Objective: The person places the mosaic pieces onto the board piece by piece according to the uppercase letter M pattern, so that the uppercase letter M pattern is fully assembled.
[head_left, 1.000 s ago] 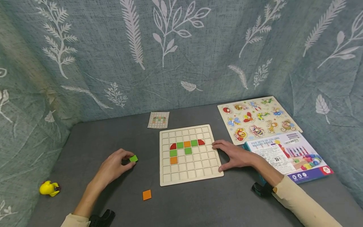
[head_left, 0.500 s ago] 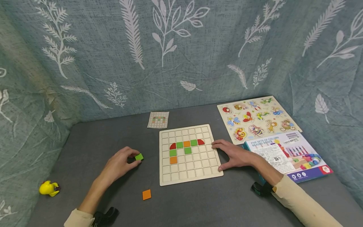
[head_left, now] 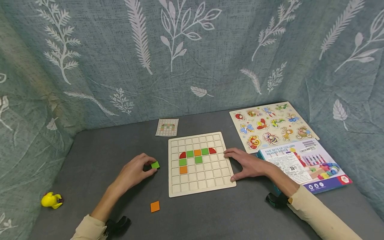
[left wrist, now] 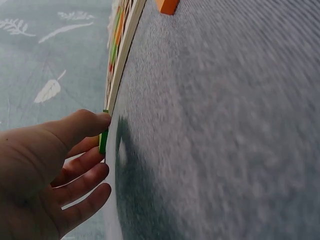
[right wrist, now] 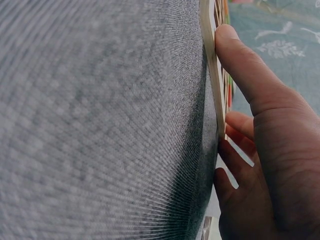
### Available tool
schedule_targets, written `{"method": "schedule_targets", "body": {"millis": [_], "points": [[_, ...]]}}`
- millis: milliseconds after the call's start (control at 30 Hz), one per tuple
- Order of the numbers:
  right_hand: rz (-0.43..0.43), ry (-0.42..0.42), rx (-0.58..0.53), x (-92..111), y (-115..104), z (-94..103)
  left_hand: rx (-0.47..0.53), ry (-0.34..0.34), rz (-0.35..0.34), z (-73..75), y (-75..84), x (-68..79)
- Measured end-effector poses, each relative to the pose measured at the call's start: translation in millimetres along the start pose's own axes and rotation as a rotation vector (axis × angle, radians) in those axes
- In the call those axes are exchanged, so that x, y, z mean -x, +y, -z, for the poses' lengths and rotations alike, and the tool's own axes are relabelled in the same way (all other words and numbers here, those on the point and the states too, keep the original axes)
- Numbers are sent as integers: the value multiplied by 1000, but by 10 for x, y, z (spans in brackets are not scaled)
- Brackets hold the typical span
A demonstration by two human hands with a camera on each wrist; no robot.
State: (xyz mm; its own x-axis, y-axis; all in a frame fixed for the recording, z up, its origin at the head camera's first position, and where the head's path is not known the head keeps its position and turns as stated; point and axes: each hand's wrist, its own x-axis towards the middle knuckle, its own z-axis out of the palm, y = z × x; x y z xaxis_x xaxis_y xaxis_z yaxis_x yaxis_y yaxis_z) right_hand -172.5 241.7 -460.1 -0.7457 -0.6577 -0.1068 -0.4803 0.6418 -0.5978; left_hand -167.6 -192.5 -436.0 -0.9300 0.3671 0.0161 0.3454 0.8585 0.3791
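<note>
Between thumb and fingers my left hand (head_left: 135,171) pinches a green square tile (head_left: 155,165), held left of the wooden grid board (head_left: 204,180). In the left wrist view the green tile (left wrist: 103,140) stands edge-on between the thumb and fingers. My right hand (head_left: 247,164) rests on the board's right edge, thumb and fingers spread apart; the right wrist view has the thumb against the board's edge (right wrist: 214,75). Red rounded pieces, green squares and orange squares lie in the board's cells. A loose orange square tile (head_left: 155,206) lies on the table in front.
A small pattern card (head_left: 167,127) lies behind the board. At the right are an insect puzzle board (head_left: 267,116) and a beaded-box carton (head_left: 306,166). A yellow toy (head_left: 51,200) sits at the far left. Patterned cloth (head_left: 192,66) hangs behind the table.
My left hand has moved to the right with the green tile, closer to the grid board. The right hand and the board have stayed in place.
</note>
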Motion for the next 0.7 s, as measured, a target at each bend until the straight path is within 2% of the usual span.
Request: {"method": "schedule_targets", "body": {"millis": [300,700], "points": [[2,-2,-4,1,-2,10,1,-25,-53,-46,84,-96],[-3,-3,-4,1,-6,12,-12,-46,-82,-88,233,-204]]}}
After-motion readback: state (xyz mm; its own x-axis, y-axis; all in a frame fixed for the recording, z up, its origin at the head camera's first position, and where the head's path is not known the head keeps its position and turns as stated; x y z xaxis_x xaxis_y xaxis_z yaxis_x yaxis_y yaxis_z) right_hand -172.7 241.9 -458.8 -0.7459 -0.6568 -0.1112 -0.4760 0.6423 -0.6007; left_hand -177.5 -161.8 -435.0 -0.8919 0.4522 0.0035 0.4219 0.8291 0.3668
